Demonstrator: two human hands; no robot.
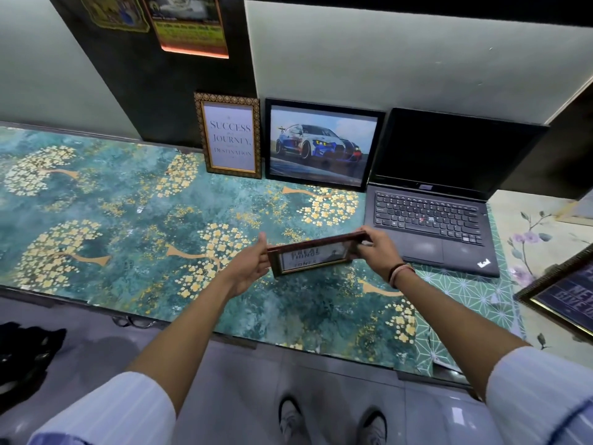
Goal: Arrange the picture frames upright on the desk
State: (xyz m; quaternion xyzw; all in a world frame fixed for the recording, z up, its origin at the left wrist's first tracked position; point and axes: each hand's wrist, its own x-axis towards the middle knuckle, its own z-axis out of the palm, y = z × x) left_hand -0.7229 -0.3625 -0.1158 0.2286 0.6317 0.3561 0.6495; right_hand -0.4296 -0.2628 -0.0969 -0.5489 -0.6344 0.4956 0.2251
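Note:
I hold a brown-framed picture (313, 255) with dark lettering just above the desk, tilted with its glass towards me. My left hand (252, 263) grips its left end and my right hand (377, 250) grips its right end. At the back a gold-patterned frame with a "Success" quote (230, 136) stands upright against the wall. Beside it on the right stands a black frame with a racing car (322, 144), also upright. A dark ornate frame with blue lettering (563, 295) lies flat at the right edge, partly cut off.
The desk (112, 220) has a teal cover with gold tree patterns. An open black laptop (436, 194) sits at the back right. A black bag (25, 351) lies on the floor at the left. My shoes (333, 419) are below the desk edge.

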